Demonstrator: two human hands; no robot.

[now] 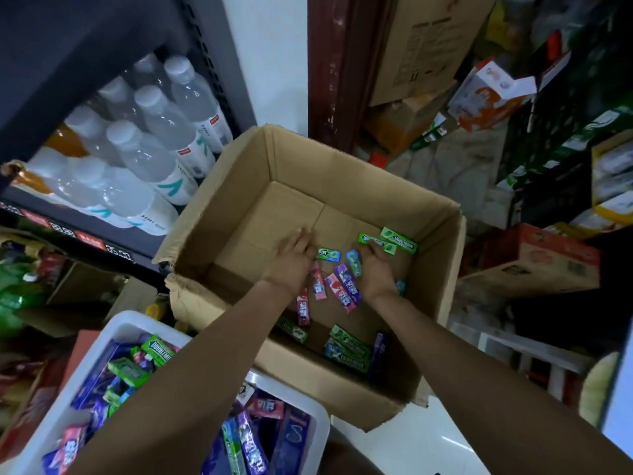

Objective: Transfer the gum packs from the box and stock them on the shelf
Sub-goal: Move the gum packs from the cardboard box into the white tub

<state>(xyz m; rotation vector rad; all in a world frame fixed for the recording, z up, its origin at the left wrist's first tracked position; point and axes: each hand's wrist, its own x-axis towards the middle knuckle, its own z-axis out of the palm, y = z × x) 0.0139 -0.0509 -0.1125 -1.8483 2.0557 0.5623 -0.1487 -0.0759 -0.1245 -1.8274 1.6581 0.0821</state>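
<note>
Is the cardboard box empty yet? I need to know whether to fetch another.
No, gum packs still lie on the bottom of the cardboard box, between the left hand and the right hand.

Small shop/stockroom: drink bottles (161, 132) on shelf w/ price tags (90, 238), stacked cartons (414, 46).

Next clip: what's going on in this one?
A person is reaching both hands into an open cardboard box with loose gum packs scattered on its bottom. The left hand lies flat beside the packs; the right hand rests among them, seemingly gathering them, though no firm grip shows. A white bin nearby already holds many packs. Bottled water fills the shelf to the left.
</note>
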